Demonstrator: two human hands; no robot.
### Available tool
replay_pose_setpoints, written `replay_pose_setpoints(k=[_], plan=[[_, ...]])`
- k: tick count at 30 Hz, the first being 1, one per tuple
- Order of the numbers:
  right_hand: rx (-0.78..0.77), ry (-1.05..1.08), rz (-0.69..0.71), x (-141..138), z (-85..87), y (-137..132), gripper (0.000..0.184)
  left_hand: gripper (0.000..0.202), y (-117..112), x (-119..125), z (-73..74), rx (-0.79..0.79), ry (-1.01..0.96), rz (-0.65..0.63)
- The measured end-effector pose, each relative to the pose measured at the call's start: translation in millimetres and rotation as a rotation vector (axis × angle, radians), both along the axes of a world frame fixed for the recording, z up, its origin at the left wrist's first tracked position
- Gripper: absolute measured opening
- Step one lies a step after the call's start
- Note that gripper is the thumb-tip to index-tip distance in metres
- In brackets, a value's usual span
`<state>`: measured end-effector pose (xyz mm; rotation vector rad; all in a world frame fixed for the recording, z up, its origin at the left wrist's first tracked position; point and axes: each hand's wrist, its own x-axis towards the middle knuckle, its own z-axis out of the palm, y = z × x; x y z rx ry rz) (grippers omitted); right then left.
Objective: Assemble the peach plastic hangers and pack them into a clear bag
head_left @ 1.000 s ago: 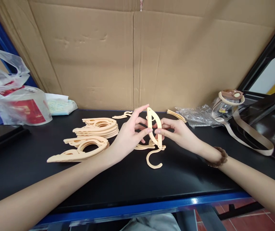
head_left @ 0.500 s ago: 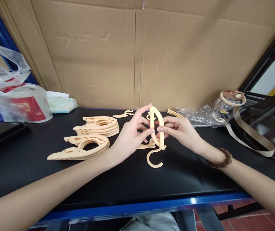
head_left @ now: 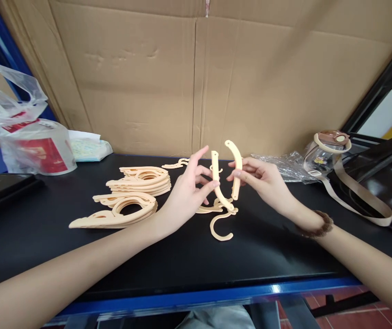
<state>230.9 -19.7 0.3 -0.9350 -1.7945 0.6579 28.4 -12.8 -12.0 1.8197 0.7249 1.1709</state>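
Observation:
My left hand [head_left: 196, 183] pinches a curved cream plastic hanger arm [head_left: 215, 171], its lower end by a cream hanger hook [head_left: 221, 236]. Whether arm and hook are joined I cannot tell. Another curved hanger arm [head_left: 238, 167] stands nearly upright in the fingers of my right hand [head_left: 259, 176], apart from the first. More cream hanger parts [head_left: 209, 210] lie on the black tabletop behind the held arm, partly hidden. To the left of my left hand lie two stacks of cream folding hangers, a rear stack [head_left: 141, 188] and a front stack [head_left: 103, 221].
Single hanger parts [head_left: 175, 165] lie farther back. A cardboard wall [head_left: 130, 82] closes off the rear. At right are crumpled clear plastic [head_left: 285, 167], a strapped bottle [head_left: 328, 155] and a black bag [head_left: 388, 178]. A bagged tub [head_left: 41, 151] and dark device [head_left: 3, 192] stand left.
The two hanger arms, which met in a closed D shape, are now apart. My right hand has drawn its arm up and right; my left hand is nearly still.

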Motion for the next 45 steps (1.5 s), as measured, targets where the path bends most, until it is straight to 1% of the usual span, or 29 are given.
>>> replay_pose_setpoints(k=[2,4,6,8,11,14,16,18,20,22,23,26,29,32,34,36,39,45], plan=[[0.092,-0.142,-0.121,10,2.8,7,0.031,0.074,4,-1,0.7,-0.024,-0.040,0.060],[0.190,-0.405,-0.234,20,3.9,15,0.031,0.071,8,-2,0.7,-0.062,-0.072,0.122],[0.229,-0.623,-0.266,27,1.9,23,0.031,0.067,11,-3,-0.6,-0.109,-0.088,0.165],[0.177,-0.691,-0.240,30,-2.6,29,0.028,0.061,14,-3,-3.4,-0.142,-0.081,0.180],[0.043,-0.626,-0.201,31,-10.4,35,0.028,0.054,17,-3,-9.8,-0.161,-0.025,0.150],[-0.012,-0.579,-0.151,31,-15.4,37,0.031,0.053,19,-4,-16.2,-0.151,0.083,0.158],[0.004,-0.589,-0.122,30,-17.6,37,0.031,0.050,20,-5,-19.3,-0.083,0.224,0.225],[0.052,-0.611,-0.122,30,-19.8,38,0.030,0.043,21,-8,-21.9,0.024,0.382,0.287],[0.102,-0.634,-0.134,29,-22.2,38,0.029,0.033,23,-10,-24.3,0.111,0.501,0.304],[0.119,-0.662,-0.136,28,-24.4,39,0.031,0.022,25,-12,-26.6,0.158,0.582,0.299],[0.115,-0.674,-0.140,28,-25.2,39,0.032,0.020,26,-12,-27.5,0.174,0.617,0.303],[0.092,-0.688,-0.162,27,-26.7,41,0.031,0.022,26,-12,-29.0,0.205,0.705,0.349],[0.066,-0.661,-0.146,29,-27.9,43,0.027,0.024,24,-11,-28.9,0.197,0.757,0.381],[0.013,-0.618,-0.114,30,-29.7,45,0.029,0.026,23,-10,-27.6,0.184,0.741,0.380],[-0.021,-0.590,-0.095,31,-30.6,46,0.031,0.024,23,-9,-26.0,0.156,0.723,0.390],[-0.044,-0.572,-0.085,31,-30.4,46,0.032,0.016,23,-9,-24.3,0.133,0.721,0.391],[-0.077,-0.564,-0.084,30,-28.2,45,0.032,0.007,24,-9,-23.2,0.145,0.719,0.355],[-0.146,-0.523,-0.105,33,-26.1,47,0.030,0.008,27,-12,-26.5,0.221,0.753,0.277]])
